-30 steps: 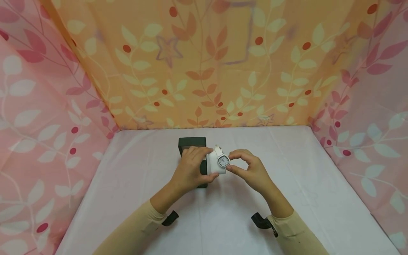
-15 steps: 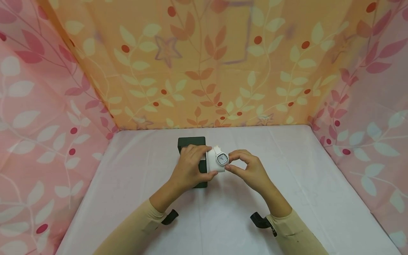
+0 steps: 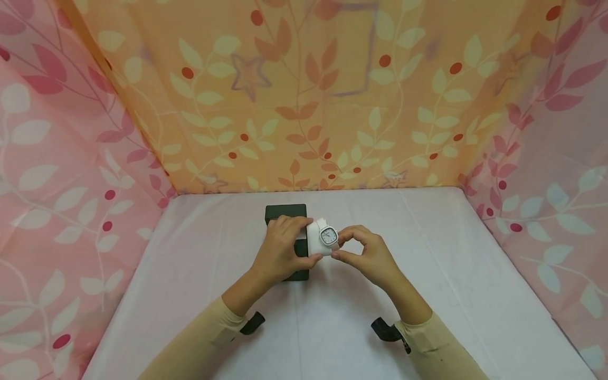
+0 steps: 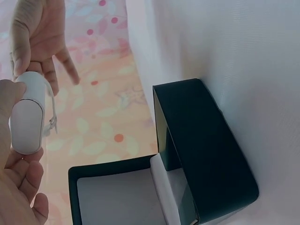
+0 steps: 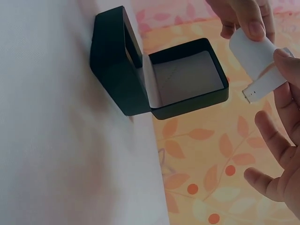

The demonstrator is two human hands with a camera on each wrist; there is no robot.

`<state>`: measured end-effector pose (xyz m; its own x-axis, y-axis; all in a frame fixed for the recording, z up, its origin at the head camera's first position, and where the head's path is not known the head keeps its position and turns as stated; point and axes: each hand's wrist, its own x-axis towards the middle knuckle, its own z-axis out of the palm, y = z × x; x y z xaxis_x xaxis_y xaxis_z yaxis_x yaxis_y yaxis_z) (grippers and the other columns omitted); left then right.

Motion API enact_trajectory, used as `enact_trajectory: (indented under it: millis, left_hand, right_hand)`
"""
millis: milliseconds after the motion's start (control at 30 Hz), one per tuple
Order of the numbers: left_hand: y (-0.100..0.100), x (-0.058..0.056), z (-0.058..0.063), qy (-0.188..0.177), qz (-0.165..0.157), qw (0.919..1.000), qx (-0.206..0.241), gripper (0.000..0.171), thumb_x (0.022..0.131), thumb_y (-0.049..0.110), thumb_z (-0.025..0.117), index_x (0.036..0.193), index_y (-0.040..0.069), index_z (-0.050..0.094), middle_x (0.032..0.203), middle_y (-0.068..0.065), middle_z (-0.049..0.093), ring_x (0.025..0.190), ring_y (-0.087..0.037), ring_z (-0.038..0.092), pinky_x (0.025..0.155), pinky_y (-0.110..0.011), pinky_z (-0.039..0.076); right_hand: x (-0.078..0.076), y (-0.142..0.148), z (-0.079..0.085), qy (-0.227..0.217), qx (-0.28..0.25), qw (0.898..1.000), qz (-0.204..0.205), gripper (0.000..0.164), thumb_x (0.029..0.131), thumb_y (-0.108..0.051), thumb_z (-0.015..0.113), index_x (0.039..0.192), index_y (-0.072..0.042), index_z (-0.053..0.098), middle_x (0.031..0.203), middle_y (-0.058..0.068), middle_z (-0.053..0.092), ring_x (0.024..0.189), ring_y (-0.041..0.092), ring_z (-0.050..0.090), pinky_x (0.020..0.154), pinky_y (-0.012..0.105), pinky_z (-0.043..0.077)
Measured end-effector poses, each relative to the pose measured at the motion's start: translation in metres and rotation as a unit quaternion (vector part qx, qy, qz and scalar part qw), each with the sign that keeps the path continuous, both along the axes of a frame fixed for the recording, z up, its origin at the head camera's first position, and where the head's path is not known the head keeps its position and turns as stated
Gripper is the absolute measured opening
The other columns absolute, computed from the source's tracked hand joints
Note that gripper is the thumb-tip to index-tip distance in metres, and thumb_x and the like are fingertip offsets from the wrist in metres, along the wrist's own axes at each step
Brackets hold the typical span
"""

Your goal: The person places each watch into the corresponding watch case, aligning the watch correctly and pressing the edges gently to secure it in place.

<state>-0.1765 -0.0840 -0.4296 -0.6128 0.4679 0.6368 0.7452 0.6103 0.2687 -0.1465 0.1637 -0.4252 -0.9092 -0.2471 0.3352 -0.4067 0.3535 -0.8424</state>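
My left hand (image 3: 280, 248) grips a white watch cushion (image 3: 314, 243) between thumb and fingers, in front of the dark green box. A white wristwatch (image 3: 329, 235) with a squarish dial lies against the cushion's right side. My right hand (image 3: 372, 256) pinches the watch at its right edge with thumb and index finger. In the right wrist view, the free end of the white strap (image 5: 258, 90) sticks out beside the cushion, below the right thumb. The right hand's other fingers are spread. The left wrist view shows the cushion's rounded end (image 4: 27, 126) and the strap (image 4: 52, 110) standing off it.
The dark green watch box (image 5: 190, 105) stands with its lid raised, a pale lining inside. It rests on a white-covered table (image 3: 427, 264). A patterned orange curtain (image 3: 294, 95) hangs behind, with pink ones at both sides.
The watch and my right hand have shifted slightly left, closer onto the cushion, and the dial has turned a little. My left hand and the box hold nearly still.
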Motion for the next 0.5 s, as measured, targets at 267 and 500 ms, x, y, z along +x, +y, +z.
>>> enact_trajectory:
  millis: [267, 500]
  left_hand:
    - [0.0011, 0.0, 0.0009, -0.005, 0.003, 1.0, 0.005, 0.077, 0.073, 0.046, 0.091, 0.133, 0.01, 0.06, 0.126, -0.002, 0.068, 0.105, -0.022, 0.058, 0.087, -0.041, 0.04]
    - [-0.001, 0.0004, 0.0017, -0.01, -0.008, 0.9999, -0.002, 0.084, 0.07, 0.047, 0.094, 0.135, 0.01, 0.058, 0.13, -0.003, 0.066, 0.111, -0.023, 0.057, 0.089, -0.042, 0.04]
  right_hand:
    - [-0.0011, -0.0038, -0.0003, 0.018, 0.005, 1.0, -0.015, 0.025, 0.078, -0.017, 0.091, 0.093, -0.02, 0.07, 0.107, -0.006, 0.07, 0.108, 0.014, 0.063, 0.104, 0.049, 0.046]
    - [-0.0014, -0.0037, 0.0001, 0.021, 0.009, 1.0, -0.013, 0.024, 0.079, -0.017, 0.09, 0.093, -0.02, 0.07, 0.107, -0.006, 0.07, 0.105, 0.014, 0.063, 0.102, 0.049, 0.047]
